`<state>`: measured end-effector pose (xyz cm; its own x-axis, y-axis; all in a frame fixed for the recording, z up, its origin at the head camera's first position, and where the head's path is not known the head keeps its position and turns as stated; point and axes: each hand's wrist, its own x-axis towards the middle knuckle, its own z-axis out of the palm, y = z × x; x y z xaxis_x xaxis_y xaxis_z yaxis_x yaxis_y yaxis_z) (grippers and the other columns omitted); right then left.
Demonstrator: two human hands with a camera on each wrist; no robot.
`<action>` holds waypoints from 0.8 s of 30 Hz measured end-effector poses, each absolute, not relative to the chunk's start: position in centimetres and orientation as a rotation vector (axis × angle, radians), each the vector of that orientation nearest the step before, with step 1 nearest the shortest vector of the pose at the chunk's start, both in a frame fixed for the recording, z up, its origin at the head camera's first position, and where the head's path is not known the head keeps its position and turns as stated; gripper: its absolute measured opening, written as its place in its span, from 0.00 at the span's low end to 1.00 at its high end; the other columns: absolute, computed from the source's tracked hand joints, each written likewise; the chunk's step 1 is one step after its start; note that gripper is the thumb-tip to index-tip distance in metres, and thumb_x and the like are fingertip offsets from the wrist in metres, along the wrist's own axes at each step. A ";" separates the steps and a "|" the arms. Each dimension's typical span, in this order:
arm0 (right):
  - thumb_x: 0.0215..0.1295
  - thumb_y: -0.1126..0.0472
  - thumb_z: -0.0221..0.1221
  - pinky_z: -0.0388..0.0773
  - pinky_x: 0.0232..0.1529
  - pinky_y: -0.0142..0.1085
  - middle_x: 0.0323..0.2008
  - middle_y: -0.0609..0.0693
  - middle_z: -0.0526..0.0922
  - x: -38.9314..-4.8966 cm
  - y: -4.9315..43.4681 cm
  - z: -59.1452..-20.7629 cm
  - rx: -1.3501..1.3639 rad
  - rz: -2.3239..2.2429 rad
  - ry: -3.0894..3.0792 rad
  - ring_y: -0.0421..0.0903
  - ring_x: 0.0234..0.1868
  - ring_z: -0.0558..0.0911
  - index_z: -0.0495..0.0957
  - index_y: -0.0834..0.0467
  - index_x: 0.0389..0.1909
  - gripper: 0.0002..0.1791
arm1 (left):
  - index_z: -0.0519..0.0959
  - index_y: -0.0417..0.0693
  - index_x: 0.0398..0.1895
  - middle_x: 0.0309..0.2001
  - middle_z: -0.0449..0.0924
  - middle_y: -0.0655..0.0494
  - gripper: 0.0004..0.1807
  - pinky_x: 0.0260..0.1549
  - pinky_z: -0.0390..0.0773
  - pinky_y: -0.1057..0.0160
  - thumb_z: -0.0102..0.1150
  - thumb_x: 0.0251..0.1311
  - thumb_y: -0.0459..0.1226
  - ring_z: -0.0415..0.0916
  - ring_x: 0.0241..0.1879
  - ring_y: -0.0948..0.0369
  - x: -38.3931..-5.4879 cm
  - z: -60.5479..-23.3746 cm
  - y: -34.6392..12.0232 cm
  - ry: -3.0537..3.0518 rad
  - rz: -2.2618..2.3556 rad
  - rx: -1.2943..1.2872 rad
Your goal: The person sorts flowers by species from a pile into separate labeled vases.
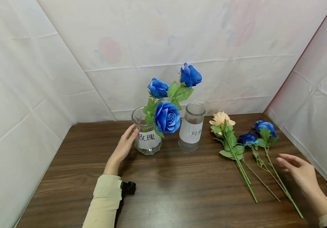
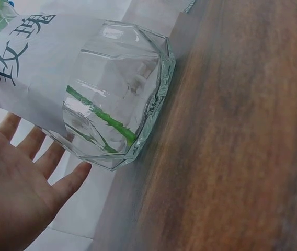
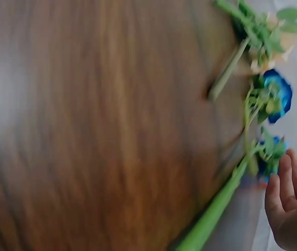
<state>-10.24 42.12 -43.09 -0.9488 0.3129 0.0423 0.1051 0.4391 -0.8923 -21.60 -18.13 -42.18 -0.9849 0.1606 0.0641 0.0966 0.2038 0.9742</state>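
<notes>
A glass vase with a paper label stands upright at the back of the table, holding blue roses. My left hand holds its left side, thumb by the label and fingers behind the glass. Green stems show through the vase in the left wrist view, where the little finger lies free below it. Over the table's right side, my right hand is empty, its fingers loosely bent. Just left of it lie blue artificial roses with long stems; the right wrist view shows the fingers near a blue bloom.
A second labelled glass vase, taller and straight-sided, stands right of the first. Cream-coloured artificial flowers lie between it and the loose blue roses. A pale patterned cloth hangs behind the dark wooden table.
</notes>
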 end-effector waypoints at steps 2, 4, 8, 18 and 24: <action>0.67 0.53 0.65 0.79 0.27 0.26 0.31 0.32 0.86 -10.4 42.7 -43.6 -0.357 1.501 -2.533 0.30 0.29 0.83 0.85 0.47 0.46 0.09 | 0.52 0.45 0.78 0.76 0.50 0.42 0.32 0.71 0.50 0.44 0.40 0.78 0.50 0.47 0.75 0.47 -21.6 -42.2 -18.1 2.391 1.941 0.258; 0.67 0.51 0.65 0.79 0.28 0.26 0.31 0.29 0.84 -10.5 43.1 -44.1 -0.351 1.458 -2.593 0.28 0.30 0.82 0.85 0.45 0.45 0.08 | 0.52 0.46 0.78 0.76 0.50 0.42 0.32 0.71 0.50 0.44 0.40 0.78 0.50 0.46 0.75 0.48 -21.7 -42.2 -18.1 2.389 1.944 0.259; 0.67 0.50 0.64 0.79 0.27 0.28 0.34 0.25 0.80 -10.7 43.4 -44.5 -0.333 1.297 -2.724 0.28 0.29 0.81 0.84 0.57 0.49 0.18 | 0.53 0.46 0.78 0.76 0.50 0.43 0.32 0.71 0.50 0.44 0.40 0.78 0.49 0.45 0.75 0.48 -21.7 -42.3 -18.1 2.389 1.953 0.262; 0.64 0.47 0.66 0.73 0.26 0.27 0.39 0.59 0.86 -11.4 42.8 -44.5 -0.242 0.912 -2.887 0.19 0.29 0.70 0.79 0.69 0.54 0.30 | 0.54 0.46 0.78 0.77 0.50 0.44 0.32 0.72 0.47 0.43 0.42 0.78 0.48 0.43 0.76 0.48 -21.7 -42.3 -18.1 2.354 1.993 0.259; 0.62 0.49 0.68 0.73 0.28 0.30 0.32 0.51 0.85 -11.8 42.7 -44.5 -0.189 0.842 -2.928 0.23 0.27 0.73 0.79 0.71 0.52 0.29 | 0.51 0.46 0.79 0.78 0.46 0.44 0.33 0.72 0.45 0.42 0.47 0.76 0.44 0.40 0.76 0.47 -21.7 -42.4 -18.2 2.333 1.982 0.278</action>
